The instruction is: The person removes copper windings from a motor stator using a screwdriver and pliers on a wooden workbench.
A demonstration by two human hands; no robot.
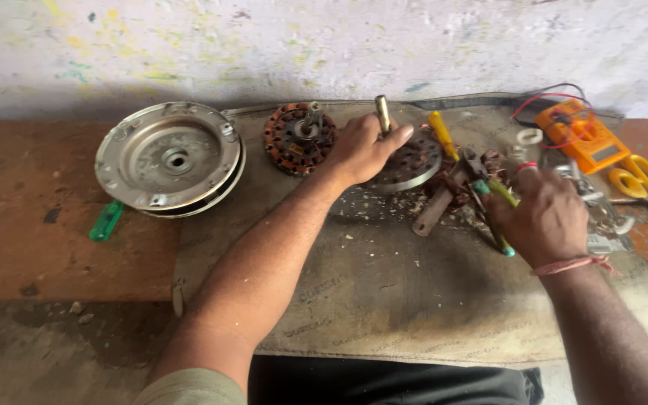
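My left hand (pixel 365 148) rests on a round metal motor core (pixel 414 163) and grips the brass-coloured shaft (pixel 382 112) that stands up from it. A copper-wound stator (pixel 299 137) lies just left of that hand. My right hand (pixel 543 217) is closed on a green-handled tool (pixel 498 196) among a pile of hand tools. Next to it lie a yellow-handled screwdriver (pixel 441 132) and a hammer with a wooden handle (pixel 435 210).
A round silver fan housing (pixel 168 156) sits on the wooden bench (pixel 31 225) at the left, a green screwdriver (pixel 106 220) below it. An orange multimeter (pixel 583 136) with red and black leads and yellow scissors (pixel 643 178) lie at the right. A grey mat (pixel 384 292) covers the middle.
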